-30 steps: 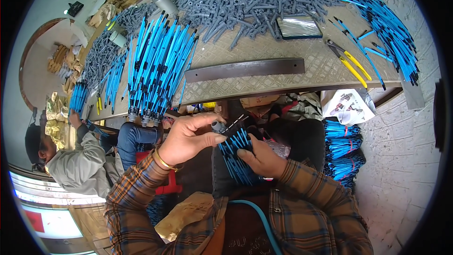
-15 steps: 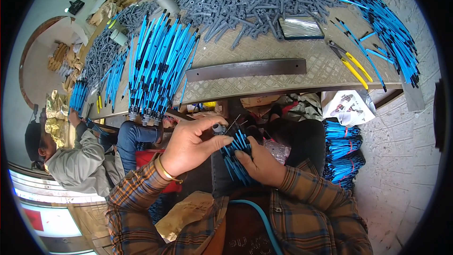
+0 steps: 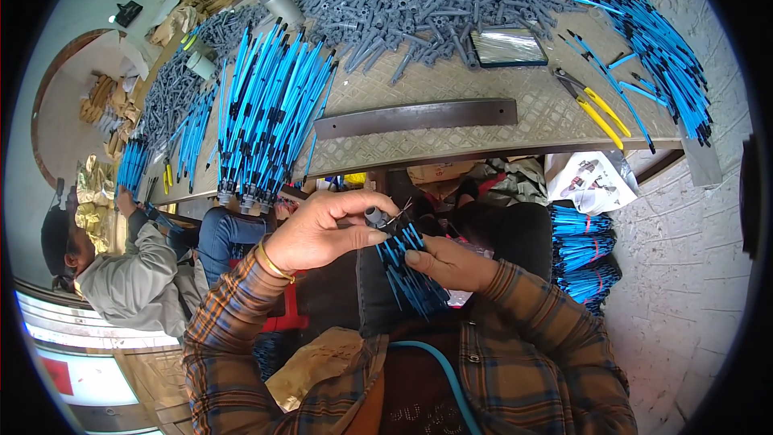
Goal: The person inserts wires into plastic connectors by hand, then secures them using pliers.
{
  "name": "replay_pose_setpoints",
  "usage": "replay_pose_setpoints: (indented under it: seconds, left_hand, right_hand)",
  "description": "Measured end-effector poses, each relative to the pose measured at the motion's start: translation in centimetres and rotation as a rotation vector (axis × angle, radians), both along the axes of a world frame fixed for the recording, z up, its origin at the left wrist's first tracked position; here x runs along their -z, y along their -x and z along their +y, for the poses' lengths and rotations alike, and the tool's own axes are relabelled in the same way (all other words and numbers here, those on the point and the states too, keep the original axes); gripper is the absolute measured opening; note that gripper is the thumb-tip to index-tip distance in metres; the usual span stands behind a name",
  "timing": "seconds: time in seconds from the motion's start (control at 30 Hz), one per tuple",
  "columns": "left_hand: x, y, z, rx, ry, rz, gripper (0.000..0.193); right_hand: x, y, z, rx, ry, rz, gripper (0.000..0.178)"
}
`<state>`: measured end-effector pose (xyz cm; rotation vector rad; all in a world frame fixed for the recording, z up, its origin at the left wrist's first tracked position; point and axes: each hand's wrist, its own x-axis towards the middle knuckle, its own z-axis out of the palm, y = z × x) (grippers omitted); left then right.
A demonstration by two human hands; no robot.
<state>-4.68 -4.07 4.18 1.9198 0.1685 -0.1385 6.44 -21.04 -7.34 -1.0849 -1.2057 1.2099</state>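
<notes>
Right in front of the chest, both hands are working close together over the lap. Left hand (image 3: 322,232) is pinching a small grey cap (image 3: 374,216) between thumb and fingertips, fingers curled in tight around it, with thin bare wire ends sticking out just beside the cap. Right hand (image 3: 447,262) is gripping a bundle of blue wires (image 3: 407,274), closed around them, the black-tipped ends fanning up toward the left hand and nearly touching the cap. There's a gold bangle (image 3: 274,262) sitting on the left wrist, and both arms are wearing plaid sleeves.

Just beyond the hands, the table (image 3: 451,141) edge is running across, with a long dark metal strip (image 3: 415,118) lying flat on it. Further out past that, a big heap of grey caps (image 3: 419,0) is spreading over the far side. Off to the left of the hands, a thick pile of blue wires (image 3: 270,113) is hanging over the table edge. Out to the right, yellow-handled pliers (image 3: 596,105) are lying beside another spread of blue wires (image 3: 660,56), and lower right, near the right elbow, more tied blue bundles (image 3: 584,254) are stacking up. Down on the left, another person (image 3: 121,274) in a grey jacket is sitting well apart from the hands.
</notes>
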Motion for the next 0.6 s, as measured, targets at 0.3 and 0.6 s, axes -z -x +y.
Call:
replay_pose_setpoints:
  seconds: [0.3, 0.6]
  left_hand:
    - [0.3, 0.1, -1.0, -0.095, -0.016, 0.058, 0.027]
    - [1.1, 0.4, -0.4, -0.157, 0.002, 0.041, 0.026]
  right_hand:
    - [0.4, 0.7, -0.1, 0.139, 0.013, -0.164, 0.044]
    - [-0.3, 3.3, -0.1, 0.619, -0.11, -0.429, 0.039]
